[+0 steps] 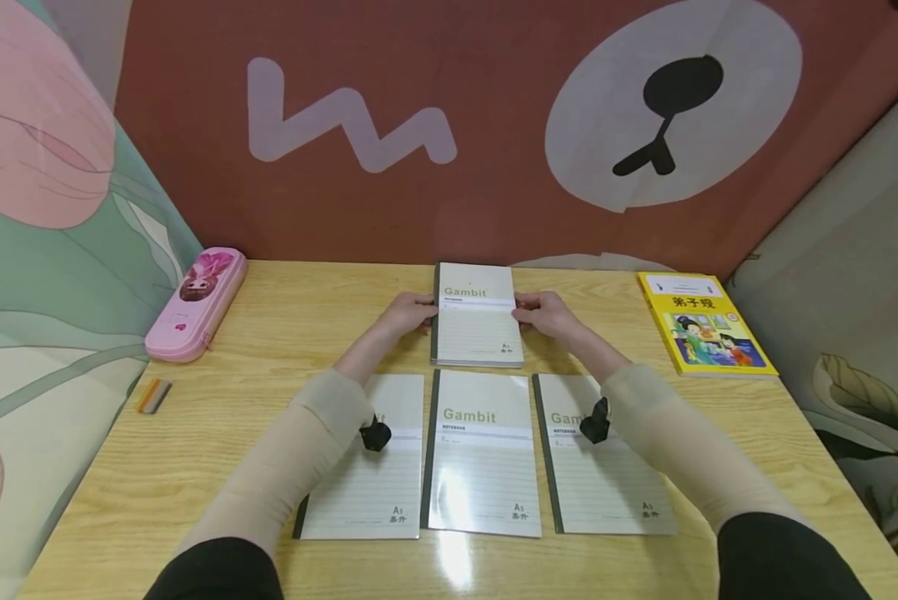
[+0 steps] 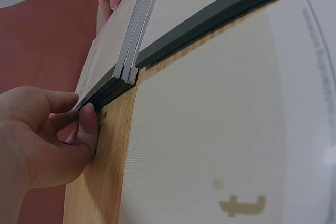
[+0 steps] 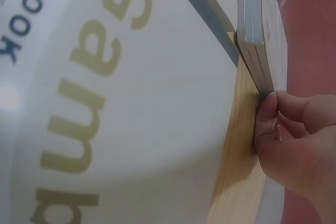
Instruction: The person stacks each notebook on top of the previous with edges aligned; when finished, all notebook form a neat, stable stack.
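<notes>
A small stack of notebooks (image 1: pixel 479 333) with dark spines lies at the back middle of the table, the top cover reading "Gambit". My left hand (image 1: pixel 407 313) grips its spine side, thumb and fingertips at the edge; the left wrist view shows this hand (image 2: pixel 50 135) close at the stack's dark spine (image 2: pixel 102 90). On the opposite side, my right hand (image 1: pixel 546 315) pinches the page edge. That same hand (image 3: pixel 294 135) has thumb and finger at the stack's corner in the right wrist view. Nearer me, a single notebook (image 1: pixel 482 483) lies directly in front of the stack.
Two more notebooks flank the middle one: a left notebook (image 1: pixel 366 500) and a right notebook (image 1: pixel 606 492), both partly under my forearms. A pink pencil case (image 1: pixel 197 308) and a small striped eraser-like block (image 1: pixel 154 396) sit at left. A yellow book (image 1: pixel 707 325) lies at right.
</notes>
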Available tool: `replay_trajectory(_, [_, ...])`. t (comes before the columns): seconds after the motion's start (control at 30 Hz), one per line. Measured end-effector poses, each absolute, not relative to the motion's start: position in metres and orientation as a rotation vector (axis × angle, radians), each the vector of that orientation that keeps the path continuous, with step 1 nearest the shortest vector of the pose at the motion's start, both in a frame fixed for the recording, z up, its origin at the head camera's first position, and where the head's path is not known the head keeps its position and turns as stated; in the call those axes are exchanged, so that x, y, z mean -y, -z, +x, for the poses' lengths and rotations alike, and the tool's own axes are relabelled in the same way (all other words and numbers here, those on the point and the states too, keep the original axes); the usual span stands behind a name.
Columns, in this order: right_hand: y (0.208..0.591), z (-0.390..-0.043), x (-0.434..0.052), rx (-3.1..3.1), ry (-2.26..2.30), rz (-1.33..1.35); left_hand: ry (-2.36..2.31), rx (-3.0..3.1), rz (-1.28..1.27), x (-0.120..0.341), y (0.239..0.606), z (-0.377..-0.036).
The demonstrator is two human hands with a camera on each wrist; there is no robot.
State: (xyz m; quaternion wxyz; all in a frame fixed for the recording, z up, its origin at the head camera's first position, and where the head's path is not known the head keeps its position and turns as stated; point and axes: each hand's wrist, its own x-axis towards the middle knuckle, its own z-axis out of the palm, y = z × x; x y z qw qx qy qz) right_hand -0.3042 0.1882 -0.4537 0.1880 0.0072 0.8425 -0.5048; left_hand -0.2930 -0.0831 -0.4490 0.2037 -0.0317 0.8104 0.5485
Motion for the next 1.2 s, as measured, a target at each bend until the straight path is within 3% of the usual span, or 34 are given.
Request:
replay_trajectory(0.43, [0.455,-0.305,-0.202,-2.235,1.530,0.026,-1.581,-2.245,-0.130,0.080,0.450,-0.291])
replay_trajectory(0.7, [0.426,-0.291,-0.246,-2.266,1.556,-0.017,-1.599,-2.530,-0.047,0.076,0.433,-0.272])
replay_trajectory(0.93, [0.406,-0.261,-0.298,-2.397,1.432,-0.075,-1.745,-2.405,0.108,0.049,0.402,-0.237])
replay_trajectory(1.2, [0.403,-0.211,-0.336,-2.426,1.305,-0.047,-1.727,-2.155,0.193,-0.003,0.400,-0.179])
